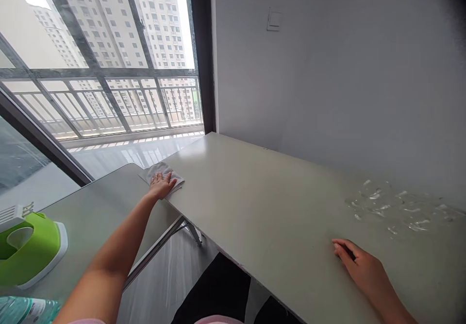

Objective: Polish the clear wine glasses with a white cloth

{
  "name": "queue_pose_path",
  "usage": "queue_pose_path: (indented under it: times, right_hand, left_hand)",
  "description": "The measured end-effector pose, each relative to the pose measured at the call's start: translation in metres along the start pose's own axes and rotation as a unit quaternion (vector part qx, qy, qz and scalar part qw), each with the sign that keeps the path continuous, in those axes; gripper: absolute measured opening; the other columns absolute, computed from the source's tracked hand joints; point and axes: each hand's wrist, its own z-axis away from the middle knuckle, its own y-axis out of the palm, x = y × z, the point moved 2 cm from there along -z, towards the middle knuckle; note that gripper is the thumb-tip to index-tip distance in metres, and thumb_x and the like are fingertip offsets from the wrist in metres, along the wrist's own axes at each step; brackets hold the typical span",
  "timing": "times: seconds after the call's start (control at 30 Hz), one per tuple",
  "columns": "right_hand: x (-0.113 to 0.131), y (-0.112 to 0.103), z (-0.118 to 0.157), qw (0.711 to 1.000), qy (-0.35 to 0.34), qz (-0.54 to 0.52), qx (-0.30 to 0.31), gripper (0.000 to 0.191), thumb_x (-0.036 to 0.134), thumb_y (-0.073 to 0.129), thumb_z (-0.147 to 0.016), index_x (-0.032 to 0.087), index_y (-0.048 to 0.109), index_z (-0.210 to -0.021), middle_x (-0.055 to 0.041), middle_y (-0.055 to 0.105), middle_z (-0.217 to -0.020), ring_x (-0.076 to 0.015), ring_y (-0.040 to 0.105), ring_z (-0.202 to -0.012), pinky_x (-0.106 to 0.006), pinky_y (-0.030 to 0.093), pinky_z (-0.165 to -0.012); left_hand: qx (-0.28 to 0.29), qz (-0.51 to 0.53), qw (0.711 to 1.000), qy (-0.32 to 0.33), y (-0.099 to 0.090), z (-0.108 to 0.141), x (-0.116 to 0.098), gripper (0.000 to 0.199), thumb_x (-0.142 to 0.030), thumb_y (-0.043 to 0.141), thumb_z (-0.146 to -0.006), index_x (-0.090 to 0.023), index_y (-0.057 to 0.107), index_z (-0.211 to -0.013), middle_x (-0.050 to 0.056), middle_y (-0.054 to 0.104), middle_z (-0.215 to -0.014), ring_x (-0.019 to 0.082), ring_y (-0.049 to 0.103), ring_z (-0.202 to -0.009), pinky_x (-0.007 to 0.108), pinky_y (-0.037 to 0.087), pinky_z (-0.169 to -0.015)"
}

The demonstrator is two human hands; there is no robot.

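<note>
Left hand (160, 186), left of centre in the frame: palm down, fingers spread and extended, pressing flat on a pale grey cloth (164, 169) rather than gripping it. Right hand (360, 266), lower right: fingers loosely curled, thumb close to the forefinger, at the large table (262, 207); whether anything lies within the curl cannot be told.

The large table has a smooth, pale grey-green top, faintly glossy, with a bright reflection near its far corner. It extends from the centre to the lower right. A side table (105, 207) of similar colour adjoins it at left; a folding leg (192, 232) shows beneath the junction. Clear, shiny pieces (396, 207) lie in a cluster at the right of the large table, beyond the right hand. A green and white plastic holder (36, 246) and a bottle (31, 310) with teal colouring occupy the lower left.

The room has a plain grey wall (309, 71) with a white switch (274, 20) at upper centre. Dark-framed windows (105, 37) fill the upper left, showing a railing (120, 103) and tall buildings (160, 18). Glossy, light floor (127, 154) reflects daylight.

The cloth lies at the junction of the two tables, partly under the left hand. Its long axis runs roughly left to right, dipping slightly rightward; one corner points left, another right.
</note>
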Motion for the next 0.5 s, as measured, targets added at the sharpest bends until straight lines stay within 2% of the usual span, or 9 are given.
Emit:
queue_pose_path:
  times: [0.1,0.2,0.37,0.5]
  right_hand:
    - [0.001,0.000,-0.001,1.000,-0.011,0.004,-0.008,0.036,0.051,0.044,-0.072,0.024,0.064,-0.086,-0.0014,0.069,-0.073,-0.0198,0.063,-0.063,-0.030,0.048,-0.059]
    - [0.004,0.001,0.001,0.999,-0.044,-0.001,-0.026,0.035,0.048,0.043,-0.074,0.023,0.064,-0.085,-0.0019,0.068,-0.073,-0.0186,0.062,-0.064,-0.029,0.047,-0.062]
    - [0.010,0.002,0.003,0.998,-0.046,-0.009,-0.029,0.033,0.044,0.041,-0.077,0.021,0.063,-0.086,-0.0031,0.067,-0.071,-0.0188,0.061,-0.065,-0.030,0.045,-0.064]
    - [0.013,-0.001,0.005,0.998,-0.025,-0.044,-0.026,0.032,0.040,0.041,-0.077,0.019,0.063,-0.088,-0.0036,0.066,-0.072,-0.0171,0.059,-0.063,-0.029,0.045,-0.061]
  left_hand:
    - [-0.022,0.000,1.000,0.018,0.012,0.021,-0.019,0.067,-0.057,0.019,-0.084,-0.017,0.024,-0.138,0.018,0.019,-0.143,0.035,0.011,-0.132,0.048,0.014,-0.102]
    - [-0.052,-0.001,0.994,0.099,0.024,0.051,-0.058,0.064,-0.055,0.023,-0.085,-0.018,0.029,-0.136,0.016,0.023,-0.143,0.034,0.011,-0.132,0.046,0.015,-0.103]
    - [-0.094,0.034,0.956,0.275,0.031,0.115,-0.150,0.058,-0.053,0.031,-0.085,-0.020,0.040,-0.131,0.014,0.026,-0.142,0.033,0.016,-0.132,0.047,0.018,-0.104]
    - [-0.094,0.083,0.881,0.457,0.031,0.175,-0.235,0.056,-0.051,0.036,-0.084,-0.021,0.038,-0.131,0.014,0.024,-0.143,0.031,0.016,-0.132,0.049,0.022,-0.103]
